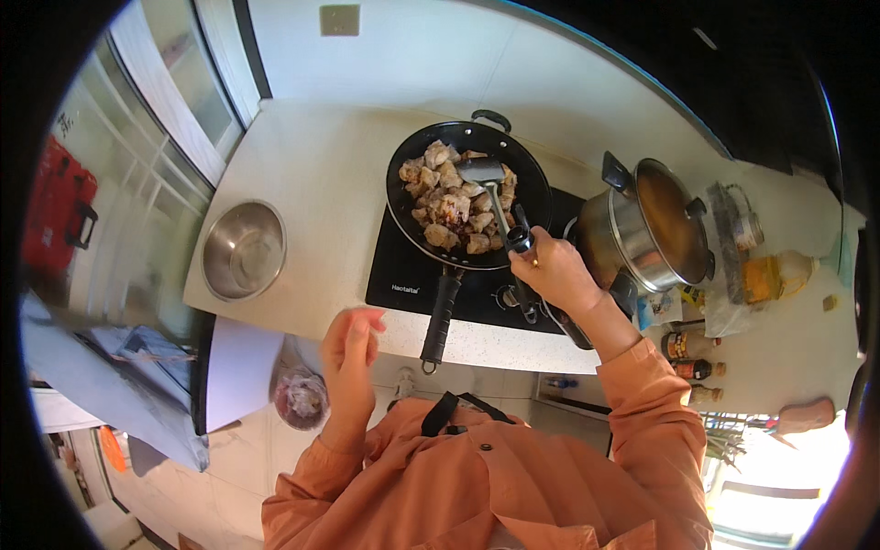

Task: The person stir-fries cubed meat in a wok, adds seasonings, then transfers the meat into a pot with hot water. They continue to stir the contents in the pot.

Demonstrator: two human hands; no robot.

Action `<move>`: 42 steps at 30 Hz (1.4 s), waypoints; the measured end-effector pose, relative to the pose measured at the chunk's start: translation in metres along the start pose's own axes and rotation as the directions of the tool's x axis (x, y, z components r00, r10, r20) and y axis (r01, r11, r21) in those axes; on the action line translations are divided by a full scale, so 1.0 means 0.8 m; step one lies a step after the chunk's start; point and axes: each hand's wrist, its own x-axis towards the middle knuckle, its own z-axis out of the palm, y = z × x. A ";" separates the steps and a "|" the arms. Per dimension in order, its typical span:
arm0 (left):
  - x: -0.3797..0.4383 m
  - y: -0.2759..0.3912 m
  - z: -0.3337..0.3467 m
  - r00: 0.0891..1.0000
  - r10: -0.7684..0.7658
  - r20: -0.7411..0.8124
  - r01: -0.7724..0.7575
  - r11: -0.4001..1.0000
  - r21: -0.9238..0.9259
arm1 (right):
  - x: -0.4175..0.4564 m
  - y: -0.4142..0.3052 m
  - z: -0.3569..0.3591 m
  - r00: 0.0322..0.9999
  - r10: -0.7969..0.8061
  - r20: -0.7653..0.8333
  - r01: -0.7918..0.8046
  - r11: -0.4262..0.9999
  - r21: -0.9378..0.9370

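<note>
A black frying pan (533,199) stands on the gas stove, full of browned chunks of meat (440,206) with dark sauce on some of them. My right hand (557,268) grips the black handle of a spatula (481,170), whose metal blade rests on the meat near the far side of the pan. My left hand (353,344) is raised in front of the counter edge, left of the pan's handle (441,320). It holds nothing that I can see, with its fingers curled and the thumb near them; it touches neither pan nor handle.
Right of the pan stands a steel pot (619,234) with a glass lid. Beyond it are an oil bottle (777,275) and several sauce bottles (691,370). An empty steel bowl (244,251) sits on the left counter. A lined bin (301,399) stands on the floor.
</note>
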 end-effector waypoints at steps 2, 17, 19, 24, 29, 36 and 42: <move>-0.019 -0.020 -0.027 0.993 -0.081 -0.086 0.086 0.994 0.062 | 0.013 0.012 0.014 0.998 0.041 0.042 -0.039 0.998 -0.053; -0.056 -0.074 -0.067 0.944 -0.313 -0.108 0.317 0.948 0.020 | 0.054 0.027 0.037 0.940 0.234 0.249 -0.151 0.938 -0.311; -0.053 -0.075 -0.065 0.949 -0.295 -0.111 0.299 0.954 0.016 | 0.056 0.031 0.040 0.946 0.226 0.234 -0.151 0.942 -0.301; -0.052 -0.077 -0.064 0.939 -0.329 -0.102 0.327 0.944 -0.031 | 0.060 0.044 0.043 0.939 0.232 0.254 -0.159 0.947 -0.280; -0.052 -0.075 -0.059 0.942 -0.319 -0.104 0.319 0.948 -0.014 | 0.056 0.040 0.023 0.947 0.260 0.188 -0.267 0.964 0.009; -0.049 -0.066 -0.041 0.980 -0.187 -0.075 0.192 0.979 0.069 | 0.025 -0.010 -0.062 0.971 0.183 -0.155 -0.065 0.822 0.567; -0.039 -0.015 0.020 0.986 -0.084 0.141 0.065 0.989 0.131 | -0.039 -0.026 -0.123 0.882 0.174 -0.438 0.246 0.622 0.743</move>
